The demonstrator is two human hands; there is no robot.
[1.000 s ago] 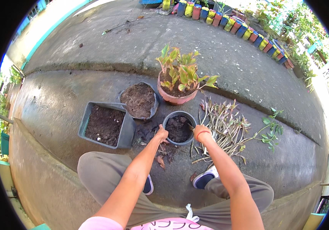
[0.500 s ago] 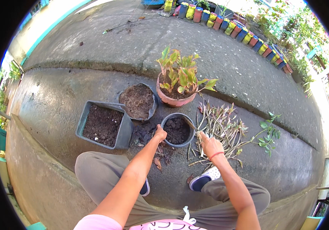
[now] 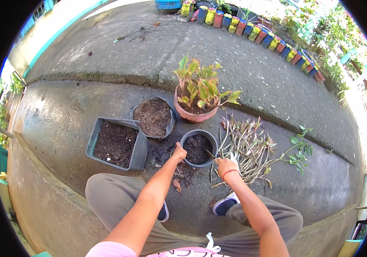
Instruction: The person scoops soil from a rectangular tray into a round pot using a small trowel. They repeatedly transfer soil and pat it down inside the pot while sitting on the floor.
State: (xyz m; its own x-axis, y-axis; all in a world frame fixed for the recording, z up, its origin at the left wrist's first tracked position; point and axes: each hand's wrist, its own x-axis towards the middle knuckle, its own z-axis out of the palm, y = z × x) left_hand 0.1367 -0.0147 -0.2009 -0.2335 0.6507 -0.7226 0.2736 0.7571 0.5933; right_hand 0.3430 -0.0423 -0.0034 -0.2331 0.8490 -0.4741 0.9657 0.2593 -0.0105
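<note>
My left hand (image 3: pixel 179 152) grips the near-left rim of a round grey plant pot (image 3: pixel 213 139), its fingers closed there. Dark soil (image 3: pixel 197 149) fills part of this pot. My right hand (image 3: pixel 226 166) is closed around the handle of a slim hand tool (image 3: pixel 210 153), whose tip reaches over the pot's right rim into the soil. What shape the tip has, I cannot make out. Left of the pot stand a square grey planter (image 3: pixel 139 150) of dark soil and a round black pot (image 3: pixel 171 124) of browner soil. Behind is a pink pot (image 3: pixel 195 116) with a leafy plant.
A heap of cut stems (image 3: pixel 249 150) lies close to my right hand, with a green leafy sprig (image 3: pixel 300 147) at its right. A raised concrete ledge (image 3: pixel 157 81) crosses behind the pots. Painted bottles (image 3: pixel 252 31) edge the far garden bed. Dry leaves (image 3: pixel 177 185) lie near my feet.
My right hand has moved slightly left and nearer to me, and the tool's tip has shifted from the pot's upper right rim down into the soil. My left hand stays on the rim.
</note>
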